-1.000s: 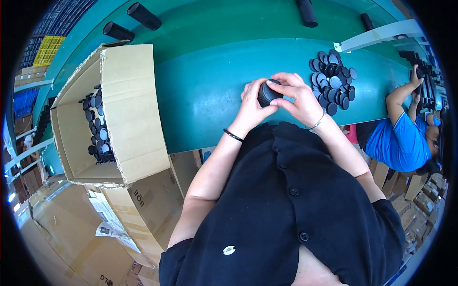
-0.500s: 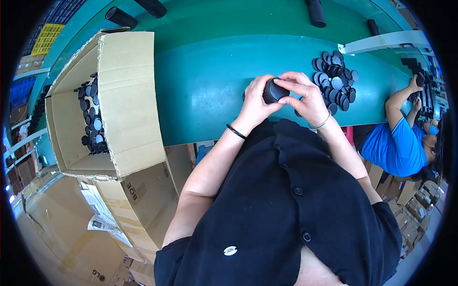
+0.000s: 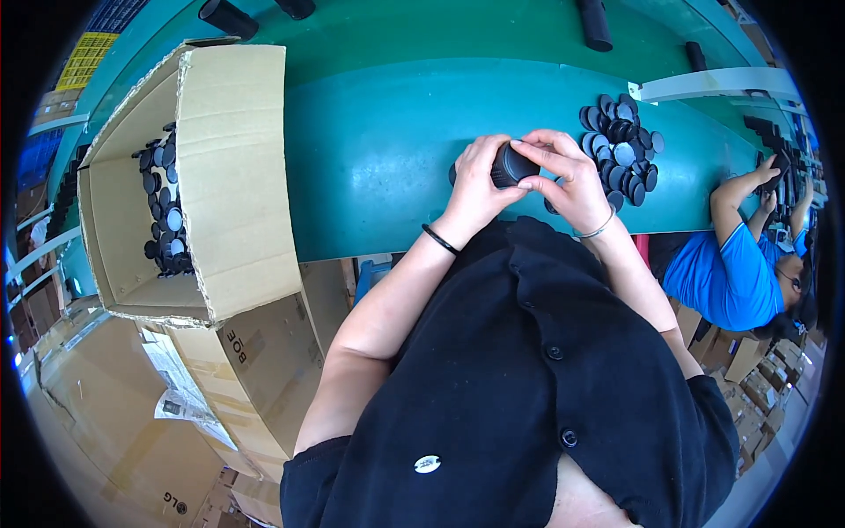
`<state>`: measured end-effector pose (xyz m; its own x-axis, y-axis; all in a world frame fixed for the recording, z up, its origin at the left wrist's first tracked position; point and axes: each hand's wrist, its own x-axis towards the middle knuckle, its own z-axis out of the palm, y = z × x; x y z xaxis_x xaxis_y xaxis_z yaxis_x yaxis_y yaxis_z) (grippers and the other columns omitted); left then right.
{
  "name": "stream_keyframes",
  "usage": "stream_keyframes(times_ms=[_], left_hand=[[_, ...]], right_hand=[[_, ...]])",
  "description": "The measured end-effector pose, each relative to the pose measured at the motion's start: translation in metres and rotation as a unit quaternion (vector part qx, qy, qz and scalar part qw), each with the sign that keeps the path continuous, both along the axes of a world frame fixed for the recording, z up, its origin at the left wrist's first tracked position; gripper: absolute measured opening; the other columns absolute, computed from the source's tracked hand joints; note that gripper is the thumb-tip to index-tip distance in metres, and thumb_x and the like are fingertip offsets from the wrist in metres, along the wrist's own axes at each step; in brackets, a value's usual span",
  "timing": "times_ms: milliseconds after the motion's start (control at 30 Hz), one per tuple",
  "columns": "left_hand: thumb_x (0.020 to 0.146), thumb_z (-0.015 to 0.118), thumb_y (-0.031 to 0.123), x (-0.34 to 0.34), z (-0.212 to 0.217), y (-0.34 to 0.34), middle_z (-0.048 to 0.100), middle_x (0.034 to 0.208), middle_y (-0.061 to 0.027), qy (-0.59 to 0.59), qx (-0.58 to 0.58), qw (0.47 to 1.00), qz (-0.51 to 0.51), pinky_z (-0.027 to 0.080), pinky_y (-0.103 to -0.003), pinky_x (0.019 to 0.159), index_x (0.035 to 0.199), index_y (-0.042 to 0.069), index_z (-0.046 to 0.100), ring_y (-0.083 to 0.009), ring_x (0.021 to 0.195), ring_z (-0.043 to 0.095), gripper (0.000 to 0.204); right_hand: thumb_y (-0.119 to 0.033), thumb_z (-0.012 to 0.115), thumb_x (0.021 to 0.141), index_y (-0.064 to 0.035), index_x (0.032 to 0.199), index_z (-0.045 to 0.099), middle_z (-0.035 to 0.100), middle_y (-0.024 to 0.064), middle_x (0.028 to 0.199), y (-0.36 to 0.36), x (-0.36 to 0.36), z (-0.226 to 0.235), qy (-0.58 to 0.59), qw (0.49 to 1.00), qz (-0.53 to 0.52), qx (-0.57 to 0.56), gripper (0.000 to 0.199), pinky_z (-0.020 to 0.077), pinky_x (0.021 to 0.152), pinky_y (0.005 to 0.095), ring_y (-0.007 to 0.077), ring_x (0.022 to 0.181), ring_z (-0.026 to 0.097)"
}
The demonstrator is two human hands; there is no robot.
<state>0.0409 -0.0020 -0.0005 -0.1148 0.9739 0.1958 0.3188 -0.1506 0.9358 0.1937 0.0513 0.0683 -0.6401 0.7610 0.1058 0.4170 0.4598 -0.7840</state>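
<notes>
Both hands close round a short black cylinder (image 3: 513,166) with a ribbed side and a smooth round end turned toward me. My left hand (image 3: 476,187) wraps its left side. From the right, my right hand (image 3: 570,179) grips it with thumb and fingers at the end face. To the right of my right hand lies a loose heap of black round discs (image 3: 621,151), some showing a paler grey face. Part of a dark object peeks out left of my left hand; its kind is hidden.
The green work surface (image 3: 370,158) stretches under my hands. At left an open cardboard box (image 3: 242,176) contains many black discs (image 3: 163,207). Black tubes (image 3: 595,25) lie on the belt beyond. A metal bar (image 3: 722,82) juts in at right, near a co-worker in blue (image 3: 735,277).
The view has shifted slightly. My hands stay round the cylinder, which has tilted a little. At right, the co-worker's arms have moved slightly.
</notes>
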Motion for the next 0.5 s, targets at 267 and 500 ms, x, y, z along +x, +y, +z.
stream_keyframes(times_ms=[267,500], left_hand=[[0.061,0.079,0.016,0.002,-0.001,-0.001,0.058,0.104,-0.0135,0.010,0.009,1.000,0.012,0.048,-0.039,0.081,0.111,0.005,0.053,-0.0314,0.095,0.058,0.058],[0.060,0.079,0.020,0.005,-0.004,-0.002,0.057,0.103,-0.0119,0.003,-0.004,1.000,0.022,0.043,-0.043,0.084,0.109,0.006,0.053,-0.0327,0.098,0.055,0.058]], right_hand=[[-0.001,0.073,0.067,-0.0075,0.114,0.065,0.055,0.0105,0.112,-0.002,-0.001,0.003,-0.030,0.999,0.006,0.008,0.048,0.0477,0.088,0.0320,0.0223,0.099,0.057],[-0.002,0.073,0.067,-0.0065,0.114,0.065,0.054,0.0110,0.111,0.002,-0.004,0.009,-0.077,0.995,0.031,0.056,0.047,0.0476,0.087,0.0314,0.0219,0.098,0.056]])
